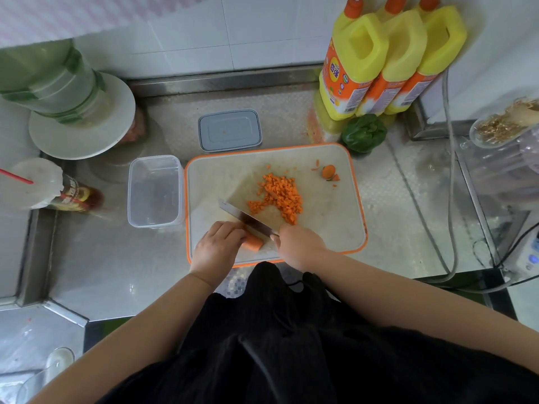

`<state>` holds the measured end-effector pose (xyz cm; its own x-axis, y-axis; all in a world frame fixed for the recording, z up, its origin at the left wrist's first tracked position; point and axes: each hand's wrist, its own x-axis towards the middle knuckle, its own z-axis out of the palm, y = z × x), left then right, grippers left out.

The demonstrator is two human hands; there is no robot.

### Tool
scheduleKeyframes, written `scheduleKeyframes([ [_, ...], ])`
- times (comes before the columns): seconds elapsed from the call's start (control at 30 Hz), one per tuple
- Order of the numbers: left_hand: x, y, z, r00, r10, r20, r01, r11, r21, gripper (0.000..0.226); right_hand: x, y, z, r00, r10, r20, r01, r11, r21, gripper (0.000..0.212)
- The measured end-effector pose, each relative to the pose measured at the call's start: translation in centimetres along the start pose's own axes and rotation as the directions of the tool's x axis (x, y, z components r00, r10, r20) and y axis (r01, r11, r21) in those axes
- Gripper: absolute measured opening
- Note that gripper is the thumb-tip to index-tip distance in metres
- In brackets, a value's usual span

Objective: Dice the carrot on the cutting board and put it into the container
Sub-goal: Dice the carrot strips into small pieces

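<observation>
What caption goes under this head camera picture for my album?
Left hand holds carrot piece, right hand cuts with knife.

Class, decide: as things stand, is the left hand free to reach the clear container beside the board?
Probably not yet. The left hand holds the carrot piece under the knife. The container stands open with nothing in the way.

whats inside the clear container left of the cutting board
Nothing shows inside the clear container: through its open top and walls only the bare bottom is visible. The diced carrot sits on the cutting board. No part of its inside is covered.
</observation>
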<state>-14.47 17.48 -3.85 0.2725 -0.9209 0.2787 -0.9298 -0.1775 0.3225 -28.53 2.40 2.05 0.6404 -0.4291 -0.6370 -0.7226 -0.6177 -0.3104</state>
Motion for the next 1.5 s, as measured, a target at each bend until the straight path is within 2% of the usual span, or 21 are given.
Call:
scheduleKeyframes([
  [0.07,-0.1,0.0,0.0,1.000,0.003,0.008,-0.003,1.000,0.008,0.011,0.5,0.3,0.0,1.000,0.029,0.011,-0.029,0.998,0.055,0.037],
  [0.17,-0.4,-0.1,0.2,0.998,-0.039,0.045,0.040,0.999,-0.012,0.021,0.5,1.0,0.3,0.999,0.052,0.003,-0.052,0.990,0.131,0.038],
  [0.37,-0.2,0.3,-0.1,0.998,-0.014,0.054,0.011,0.999,0.046,0.022,-0.7,1.3,0.2,0.999,-0.028,-0.027,0.030,0.998,0.063,0.039],
  [0.47,-0.2,0.8,-0.5,0.992,-0.088,0.091,0.082,0.994,0.069,0.028,-0.6,1.1,0.3,1.000,-0.023,-0.009,0.024,0.998,0.062,0.040],
  [0.57,0.0,1.3,-0.8,0.953,-0.192,0.233,0.164,0.977,0.134,0.053,-0.7,1.3,0.1,1.000,0.014,-0.016,-0.012,0.994,0.110,0.035],
  [0.63,0.3,1.8,-0.6,0.921,-0.275,0.276,0.242,0.959,0.147,0.060,-0.8,1.5,0.0,0.999,0.029,-0.031,-0.025,0.992,0.123,0.033],
  [0.7,0.5,2.6,-0.3,0.919,-0.315,0.237,0.276,0.944,0.182,0.059,-0.9,1.7,-0.1,0.998,0.044,-0.037,-0.039,0.991,0.131,0.035],
  [0.77,0.3,3.3,0.0,0.949,-0.281,0.139,0.252,0.947,0.198,0.055,-0.9,1.7,-0.1,0.998,0.051,-0.035,-0.045,0.989,0.141,0.036],
  [0.97,-1.6,1.6,-0.5,0.977,-0.195,-0.081,0.199,0.979,0.049,0.049,-0.8,1.7,0.1,0.999,-0.023,0.040,0.017,0.992,0.129,0.040],
  [1.13,-2.4,0.7,-0.8,0.968,-0.224,-0.114,0.229,0.973,0.027,0.045,-0.4,1.4,0.6,0.990,-0.045,0.137,0.025,0.988,0.150,0.040],
  [1.2,-2.1,0.9,-1.0,0.968,-0.226,-0.111,0.229,0.973,0.019,0.045,-0.1,1.7,0.7,0.994,-0.002,0.110,-0.022,0.976,0.216,0.041],
  [1.3,-1.1,1.7,-1.1,0.980,-0.192,-0.061,0.194,0.980,0.043,0.045,0.5,2.9,0.1,0.989,0.149,0.002,-0.139,0.913,0.385,0.043],
  [1.37,-0.4,2.2,-1.0,0.975,-0.221,0.007,0.221,0.974,0.050,0.046,0.6,3.7,-0.5,0.971,0.233,-0.056,-0.186,0.879,0.439,0.041],
  [1.5,0.8,2.5,-0.4,0.941,-0.303,0.150,0.294,0.952,0.079,0.049,0.3,4.1,-0.8,0.966,0.243,-0.092,-0.180,0.882,0.436,0.039],
])
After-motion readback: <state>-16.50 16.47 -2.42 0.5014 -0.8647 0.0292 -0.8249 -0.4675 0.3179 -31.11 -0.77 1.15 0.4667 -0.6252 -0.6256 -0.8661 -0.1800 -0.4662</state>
